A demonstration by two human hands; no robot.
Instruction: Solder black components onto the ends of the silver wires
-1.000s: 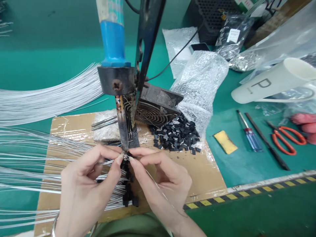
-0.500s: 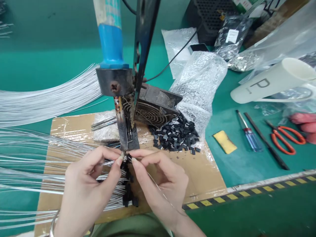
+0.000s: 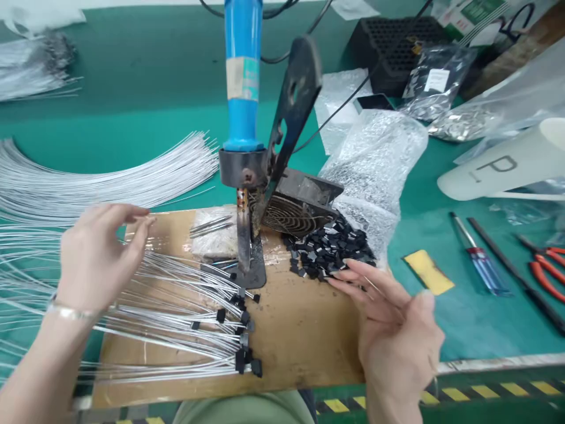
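Note:
My left hand [image 3: 101, 253] hovers over the grey wires at the left, thumb and forefinger tips nearly together, and no wire shows between them. A thin strand of solder wire [image 3: 373, 285] lies across the fingers of my right hand [image 3: 392, 324]. That hand's fingertips reach the near edge of a pile of small black connectors [image 3: 329, 244]. Between the hands, a blue-handled soldering iron [image 3: 242, 229] points downward in its metal stand [image 3: 293, 97]. Grey wires with black connectors [image 3: 241, 359] on their ends lie on the cardboard [image 3: 304, 347].
Behind the iron stands a dark fan [image 3: 300, 206]. A loose bundle of grey wires [image 3: 132, 182] lies at the far left. On the right are bubble wrap [image 3: 371, 159], a yellow sponge [image 3: 428, 271], a screwdriver [image 3: 483, 265], red-handled pliers [image 3: 547, 271] and a white cup [image 3: 498, 165].
My hands have parted from under the iron's tip. The left has moved left and up above the wires; the right has gone right to the connector pile. The view has shifted.

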